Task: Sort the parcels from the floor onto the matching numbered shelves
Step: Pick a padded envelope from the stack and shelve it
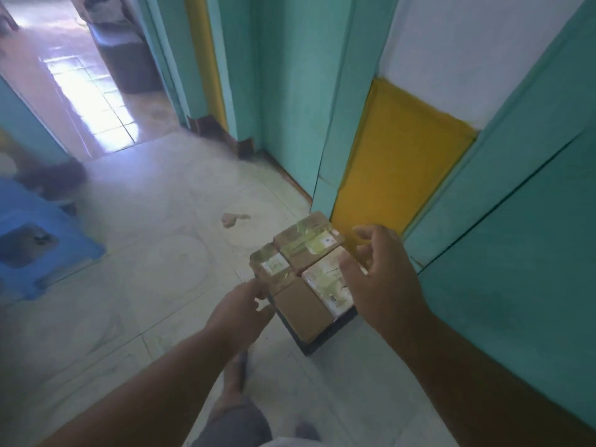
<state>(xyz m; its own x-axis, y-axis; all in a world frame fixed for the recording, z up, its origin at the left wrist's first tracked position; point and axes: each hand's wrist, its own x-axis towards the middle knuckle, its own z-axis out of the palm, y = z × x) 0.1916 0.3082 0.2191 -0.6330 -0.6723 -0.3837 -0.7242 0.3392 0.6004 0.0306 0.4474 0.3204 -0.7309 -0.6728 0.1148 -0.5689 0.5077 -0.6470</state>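
Two hands reach down to the parcels on the floor
Your left hand (240, 312) touches the near-left edge of the parcels (306, 269), fingers loosely bent; your right hand (379, 279) hovers over them, fingers spread wide, holding nothing

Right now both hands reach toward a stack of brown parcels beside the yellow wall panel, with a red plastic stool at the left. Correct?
Not quite: in the head view the stool is blue, not red. Left hand and right hand do reach the brown parcels beside the yellow wall panel.
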